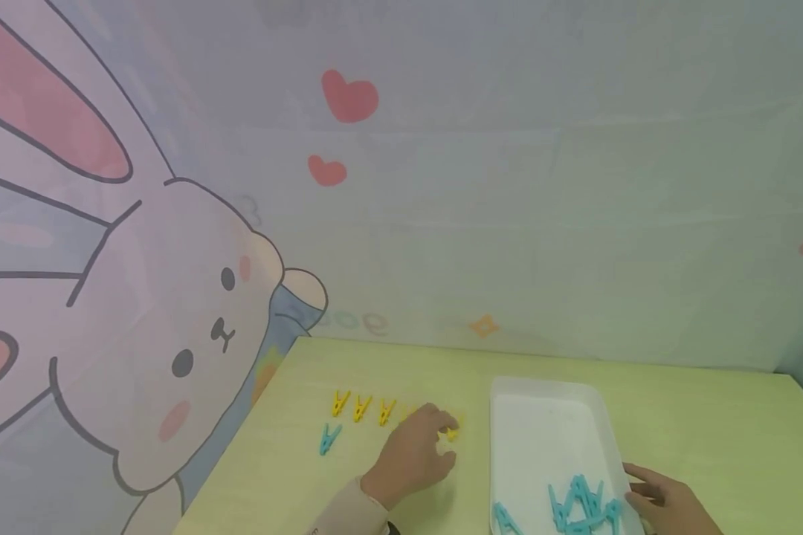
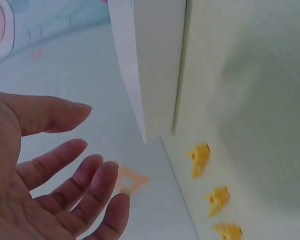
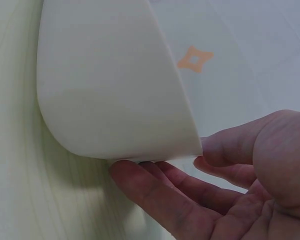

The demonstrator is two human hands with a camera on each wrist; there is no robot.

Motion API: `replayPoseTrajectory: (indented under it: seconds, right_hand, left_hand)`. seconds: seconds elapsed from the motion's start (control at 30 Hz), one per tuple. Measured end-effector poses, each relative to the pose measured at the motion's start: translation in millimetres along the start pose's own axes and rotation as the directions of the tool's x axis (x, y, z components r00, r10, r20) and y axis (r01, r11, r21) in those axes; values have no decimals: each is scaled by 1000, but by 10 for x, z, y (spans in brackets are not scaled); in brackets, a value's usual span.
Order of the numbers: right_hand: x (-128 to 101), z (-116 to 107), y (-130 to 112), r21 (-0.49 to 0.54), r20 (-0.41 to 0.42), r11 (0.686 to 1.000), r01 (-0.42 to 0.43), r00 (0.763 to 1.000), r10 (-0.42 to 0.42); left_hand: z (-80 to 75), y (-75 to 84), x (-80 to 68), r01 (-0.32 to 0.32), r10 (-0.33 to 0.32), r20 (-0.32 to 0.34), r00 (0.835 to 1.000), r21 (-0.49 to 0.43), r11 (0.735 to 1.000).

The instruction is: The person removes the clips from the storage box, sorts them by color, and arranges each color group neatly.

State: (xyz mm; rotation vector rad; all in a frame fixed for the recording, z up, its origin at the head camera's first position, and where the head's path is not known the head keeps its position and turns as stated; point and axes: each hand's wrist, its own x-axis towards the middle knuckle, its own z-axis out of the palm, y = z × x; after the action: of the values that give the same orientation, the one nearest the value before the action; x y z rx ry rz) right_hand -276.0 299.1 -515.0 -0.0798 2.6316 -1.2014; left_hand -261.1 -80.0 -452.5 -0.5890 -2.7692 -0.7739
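My left hand hovers over the table left of the tray, its thumb and fingers apart with nothing between them. Close by its fingertips in the head view lies a yellow clothespin; more yellow ones are partly hidden behind the hand. Three yellow clothespins show in the row further left, and a blue clothespin lies in front of them. With my right hand I hold the white tray at its right edge, thumb at the rim and fingers beneath. Several blue clothespins are heaped inside the tray's near end.
The pale green table reaches back to a wall cloth printed with hearts and a large rabbit. The tray's raised walls stand between my two hands.
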Motion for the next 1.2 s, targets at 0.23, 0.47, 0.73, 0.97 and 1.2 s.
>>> replayPoseTrajectory:
  seconds: [0.23, 0.47, 0.73, 0.97, 1.2]
  right_hand:
    - [-15, 0, -18, -26, 0, 1000, -16, 1000, 16]
    - [-32, -26, -11, -19, 0, 1000, -12, 1000, 12]
    - [-43, -5, 28, 54, 4, 998, -11, 1000, 11]
    - [-57, 12, 31, 61, -4, 998, -3, 1000, 3]
    - [-88, 3, 19, 47, -10, 999, 26, 1000, -25]
  left_hand:
    - [131, 340, 51, -228, 222, 192, 956, 11, 974]
    - [245, 650, 169, -354, 322, 321, 891, 45, 934]
    - [514, 988, 346, -36, 19, 326, 945, 44, 998]
    - [804, 1188, 429, 209, -256, 314, 914, 173, 962]
    - [1056, 1280, 515, 218, -319, 329, 889, 310, 926]
